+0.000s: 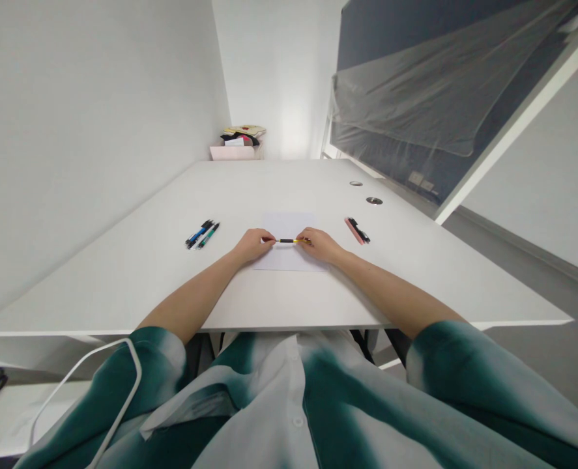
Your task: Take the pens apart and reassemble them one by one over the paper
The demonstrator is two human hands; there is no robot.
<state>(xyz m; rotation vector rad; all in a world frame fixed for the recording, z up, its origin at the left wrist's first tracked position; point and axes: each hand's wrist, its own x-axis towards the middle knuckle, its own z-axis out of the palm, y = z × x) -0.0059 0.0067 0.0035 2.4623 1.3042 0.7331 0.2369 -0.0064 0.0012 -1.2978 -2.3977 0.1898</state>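
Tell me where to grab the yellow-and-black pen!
I'd pinch the yellow-and-black pen at its dark middle, coming straight down from above. It's slim and held crosswise; the left hand and right hand hold its ends, leaving that stretch uncovered.

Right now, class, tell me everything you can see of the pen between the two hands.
The pen looks slim and straight, dark along its middle and yellow toward the right; its material and any markings are too small to tell. It runs crosswise over the white paper, the left hand gripping one end and the right hand the other, fingers partly hiding both. Whether it touches the paper is unclear.
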